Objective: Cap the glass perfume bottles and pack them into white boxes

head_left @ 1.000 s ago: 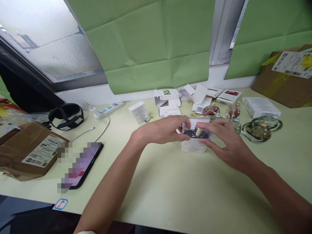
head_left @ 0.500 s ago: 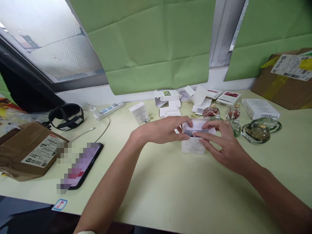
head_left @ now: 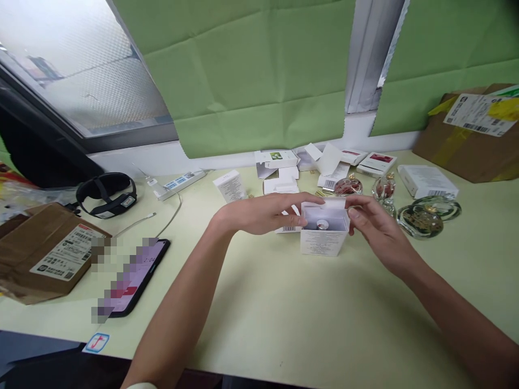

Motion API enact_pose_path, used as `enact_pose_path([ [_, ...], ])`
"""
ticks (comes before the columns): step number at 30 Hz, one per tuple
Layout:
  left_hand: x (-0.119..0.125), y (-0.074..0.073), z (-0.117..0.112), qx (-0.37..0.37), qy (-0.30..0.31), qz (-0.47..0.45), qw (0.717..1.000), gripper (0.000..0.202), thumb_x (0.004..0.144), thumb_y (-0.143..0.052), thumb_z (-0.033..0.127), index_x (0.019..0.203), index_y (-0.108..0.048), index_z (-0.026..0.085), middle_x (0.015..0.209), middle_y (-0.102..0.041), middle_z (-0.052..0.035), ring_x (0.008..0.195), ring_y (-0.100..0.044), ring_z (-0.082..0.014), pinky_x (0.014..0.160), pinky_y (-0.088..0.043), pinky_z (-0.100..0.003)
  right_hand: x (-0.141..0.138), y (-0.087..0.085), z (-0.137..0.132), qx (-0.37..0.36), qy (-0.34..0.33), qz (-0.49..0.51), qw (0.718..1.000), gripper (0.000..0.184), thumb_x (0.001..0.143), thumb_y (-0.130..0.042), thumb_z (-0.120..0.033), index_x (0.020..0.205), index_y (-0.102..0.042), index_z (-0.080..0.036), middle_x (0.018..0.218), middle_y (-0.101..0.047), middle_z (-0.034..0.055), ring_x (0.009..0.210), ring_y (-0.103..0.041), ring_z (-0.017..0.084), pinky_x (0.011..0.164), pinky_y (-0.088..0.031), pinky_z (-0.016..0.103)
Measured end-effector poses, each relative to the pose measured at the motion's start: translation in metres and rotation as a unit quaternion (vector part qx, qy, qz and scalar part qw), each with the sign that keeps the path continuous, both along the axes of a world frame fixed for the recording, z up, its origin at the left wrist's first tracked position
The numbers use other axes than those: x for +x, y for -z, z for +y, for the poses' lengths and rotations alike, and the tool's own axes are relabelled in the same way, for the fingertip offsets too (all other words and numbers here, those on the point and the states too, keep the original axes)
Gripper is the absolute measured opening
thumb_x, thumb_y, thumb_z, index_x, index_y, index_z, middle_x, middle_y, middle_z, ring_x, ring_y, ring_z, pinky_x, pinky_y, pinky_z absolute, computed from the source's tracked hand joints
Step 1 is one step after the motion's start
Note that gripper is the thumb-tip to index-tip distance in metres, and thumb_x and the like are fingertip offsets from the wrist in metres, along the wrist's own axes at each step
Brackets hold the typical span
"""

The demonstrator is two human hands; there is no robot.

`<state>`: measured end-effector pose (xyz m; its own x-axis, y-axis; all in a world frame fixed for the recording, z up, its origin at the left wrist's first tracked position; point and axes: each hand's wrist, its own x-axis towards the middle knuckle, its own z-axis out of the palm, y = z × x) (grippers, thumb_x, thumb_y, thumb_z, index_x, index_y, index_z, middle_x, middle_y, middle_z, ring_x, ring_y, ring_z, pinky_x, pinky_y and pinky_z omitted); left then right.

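A small white printed carton [head_left: 321, 244] stands upright on the table, its top open toward me. Inside it shows a small round white-and-silver piece [head_left: 322, 225]; what lies below that is hidden. My left hand [head_left: 267, 212] grips the carton's left side, thumb at the near left edge and fingers over the back. At the right edge, my right hand [head_left: 371, 221] pinches a side flap between thumb and fingers. Just beyond that hand are glass bottles: one with red inside [head_left: 347, 186], another red one [head_left: 383, 187], and a rounded one with gold inside [head_left: 421, 220].
Opened white cartons [head_left: 279, 158] lie along the back, with another white box [head_left: 427, 181] at right. A large cardboard box [head_left: 466, 146] sits at the far right. On the left are a smaller cardboard box [head_left: 60, 248], a phone [head_left: 141, 275], a black headset [head_left: 106, 195] and a power strip [head_left: 184, 182].
My right fingers have left the carton's opening and moved to its right flap, uncovering the round piece inside. My left hand stays on the carton's left side.
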<state>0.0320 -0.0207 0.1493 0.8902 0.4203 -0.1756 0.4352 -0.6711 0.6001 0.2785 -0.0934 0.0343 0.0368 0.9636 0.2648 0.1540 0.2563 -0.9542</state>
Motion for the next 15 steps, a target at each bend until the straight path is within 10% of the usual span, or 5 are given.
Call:
enact_pose_path([
  [15, 0.013, 0.011, -0.006, 0.084, -0.022, 0.007, 0.996, 0.028, 0.099, -0.045, 0.03, 0.126, -0.051, 0.026, 0.119, -0.061, -0.0037, 0.102, -0.056, -0.0181, 0.08, -0.041, -0.029, -0.007, -0.003, -0.004, -0.096, -0.052, 0.028, 0.994, 0.028, 0.09, -0.062, -0.048, 0.113, -0.059, -0.031, 0.093, -0.061, -0.0001, 0.078, -0.054, 0.014, 0.066, -0.046, 0.026],
])
